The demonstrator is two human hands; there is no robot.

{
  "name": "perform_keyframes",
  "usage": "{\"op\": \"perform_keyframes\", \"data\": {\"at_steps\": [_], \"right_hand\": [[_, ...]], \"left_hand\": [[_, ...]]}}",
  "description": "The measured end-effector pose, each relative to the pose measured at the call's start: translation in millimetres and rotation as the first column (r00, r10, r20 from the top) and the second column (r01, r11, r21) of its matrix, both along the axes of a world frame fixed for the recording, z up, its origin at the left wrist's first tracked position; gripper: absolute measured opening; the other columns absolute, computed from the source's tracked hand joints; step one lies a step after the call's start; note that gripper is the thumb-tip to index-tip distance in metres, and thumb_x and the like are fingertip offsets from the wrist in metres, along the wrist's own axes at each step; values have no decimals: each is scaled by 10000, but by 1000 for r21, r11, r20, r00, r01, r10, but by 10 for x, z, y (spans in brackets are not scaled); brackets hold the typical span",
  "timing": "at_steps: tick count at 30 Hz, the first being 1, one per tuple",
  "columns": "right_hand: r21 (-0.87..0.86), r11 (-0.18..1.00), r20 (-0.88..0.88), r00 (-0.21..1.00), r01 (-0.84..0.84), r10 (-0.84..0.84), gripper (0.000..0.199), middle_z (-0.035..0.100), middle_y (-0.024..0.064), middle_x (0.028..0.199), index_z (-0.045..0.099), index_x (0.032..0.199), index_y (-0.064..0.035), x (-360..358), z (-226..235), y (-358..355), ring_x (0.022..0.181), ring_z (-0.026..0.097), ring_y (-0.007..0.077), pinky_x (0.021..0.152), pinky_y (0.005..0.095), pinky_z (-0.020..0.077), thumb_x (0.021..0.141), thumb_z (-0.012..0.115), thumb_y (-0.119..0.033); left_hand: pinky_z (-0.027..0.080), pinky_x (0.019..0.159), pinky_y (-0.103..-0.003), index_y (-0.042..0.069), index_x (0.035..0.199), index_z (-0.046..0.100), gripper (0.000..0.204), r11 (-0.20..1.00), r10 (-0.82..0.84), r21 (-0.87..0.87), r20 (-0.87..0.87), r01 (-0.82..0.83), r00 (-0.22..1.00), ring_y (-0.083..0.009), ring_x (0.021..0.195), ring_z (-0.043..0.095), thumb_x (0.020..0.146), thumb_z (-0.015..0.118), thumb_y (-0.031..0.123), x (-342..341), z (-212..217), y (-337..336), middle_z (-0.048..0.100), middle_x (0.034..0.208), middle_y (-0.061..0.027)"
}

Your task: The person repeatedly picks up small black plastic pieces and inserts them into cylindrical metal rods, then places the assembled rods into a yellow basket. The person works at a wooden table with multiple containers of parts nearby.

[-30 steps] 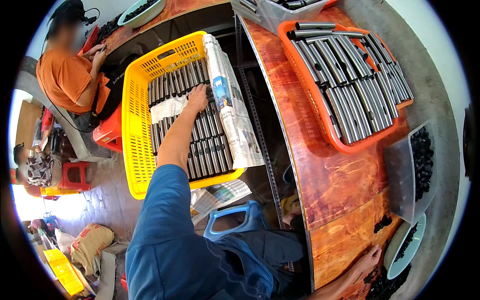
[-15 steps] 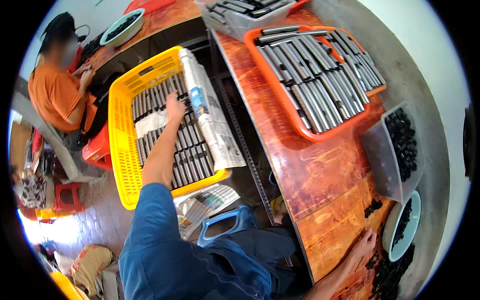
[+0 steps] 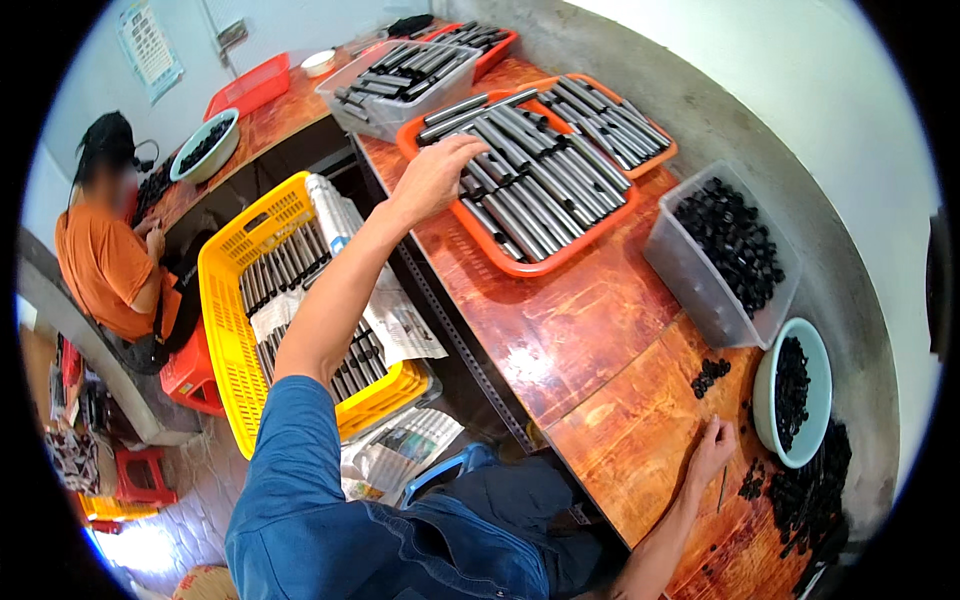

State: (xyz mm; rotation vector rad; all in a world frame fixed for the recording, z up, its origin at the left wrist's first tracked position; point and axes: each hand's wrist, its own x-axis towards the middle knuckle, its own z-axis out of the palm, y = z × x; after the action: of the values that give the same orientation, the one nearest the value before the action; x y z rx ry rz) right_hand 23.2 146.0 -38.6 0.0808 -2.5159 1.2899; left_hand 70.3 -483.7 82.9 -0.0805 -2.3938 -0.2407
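Note:
My left hand [image 3: 441, 178] reaches across to the left rim of an orange basket [image 3: 520, 268]. Its fingers are apart and bent over the metal tubes [image 3: 540, 205] stacked in rows there; no tube shows lifted. On the wooden table [image 3: 600, 350], my right hand [image 3: 712, 450] rests with curled fingers, and whatever may be inside them is hidden. Beside it lie a thin dark rod [image 3: 722, 490] and small black pieces [image 3: 710, 377]. To the left, a yellow crate [image 3: 228, 340] holds more tubes with black ends, laid in rows with newspaper [image 3: 400, 315] along its side.
A clear bin [image 3: 690, 285] of black caps and a pale blue bowl [image 3: 818, 400] of black pieces stand at the right. Farther back are a clear box [image 3: 370, 115] of tubes and a second orange basket [image 3: 655, 160]. A person in orange [image 3: 110, 260] sits at far left.
My left hand has moved from the tubes in the yellow crate up and right to the orange basket. The view has shifted rightward; my right hand stays on the table.

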Motion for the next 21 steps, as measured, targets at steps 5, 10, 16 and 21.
{"op": "perform_keyframes", "data": {"at_steps": [5, 10, 16, 21], "right_hand": [[-38, 999, -66, 997, 38, -40, 277, 401, 21, 674, 503, 765, 28, 41, 90, -107, 657, 371, 119, 575, 329, 335, 971, 615, -119], [11, 997, -59, 995, 76, -75, 260, 581, 192, 690, 622, 815, 36, 4, 82, -91, 620, 566, 268, 610, 402, 440, 925, 640, -199], [-54, 997, -36, 997, 60, -62, 237, 653, 204, 790, 653, 820, -2, 87, 262, -130, 770, 644, 390, 678, 471, 480, 907, 654, -223], [-15, 998, -16, 998, 60, -60, 232, 672, 191, 852, 643, 838, -12, 54, 114, -85, 814, 648, 410, 708, 493, 494, 911, 646, -232]], "left_hand": [[515, 973, -411, 90, 1262, 639, 515, 968, 42, -248, 345, 48, 938, -327, 1172, 627, 770, 589, -54, -451, 97, -50, 669, 1221, -142], [532, 782, -420, 70, 1103, 676, 279, 976, 55, -211, 454, 48, 889, -336, 943, 663, 843, 578, 40, -511, 164, -78, 653, 1016, -138], [481, 868, -454, 69, 1113, 585, 335, 901, 115, -431, 365, 58, 924, -351, 1004, 650, 816, 734, 113, -430, 355, -132, 686, 1024, -131], [521, 804, -343, -10, 1232, 567, 319, 992, -56, -113, -69, 48, 996, -265, 879, 661, 948, 673, 89, -393, 663, 766, 655, 989, -111]]}}
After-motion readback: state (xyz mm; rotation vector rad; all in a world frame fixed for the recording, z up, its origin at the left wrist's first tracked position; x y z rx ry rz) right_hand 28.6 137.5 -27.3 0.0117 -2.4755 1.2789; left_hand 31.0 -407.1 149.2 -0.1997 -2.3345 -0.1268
